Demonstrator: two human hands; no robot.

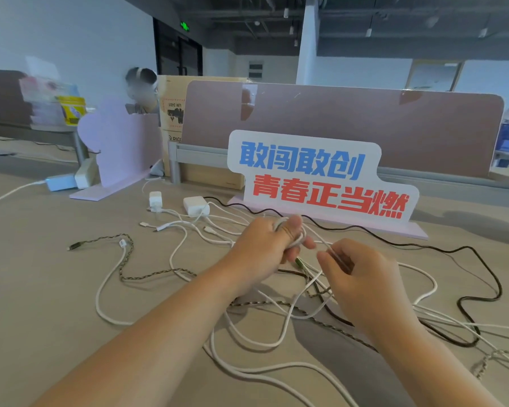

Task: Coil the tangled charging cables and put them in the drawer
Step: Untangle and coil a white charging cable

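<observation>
Left hand (265,248) has its fingers curled through a small coil of white cable (280,222), held above the worktop (41,274). The fingers cover most of the coil, so I can't count the loops. Right hand (362,277) pinches a strand running off that coil, but its fingertips are turned away and the exact grip point is unclear. There's a small greenish plug (299,262) under the left hand, too blurred to identify. The rest of the tangle (306,306) lies on the worktop under and around both forearms, which hide the crossings. It includes a braided cable (159,271) on the left and a black cable (496,277) on the right, and the white runs are cut off at the bottom and right edges. Two white chargers (196,205) sit behind, near a lettered sign (321,177) that stands in front of a pink partition (350,124).
</observation>
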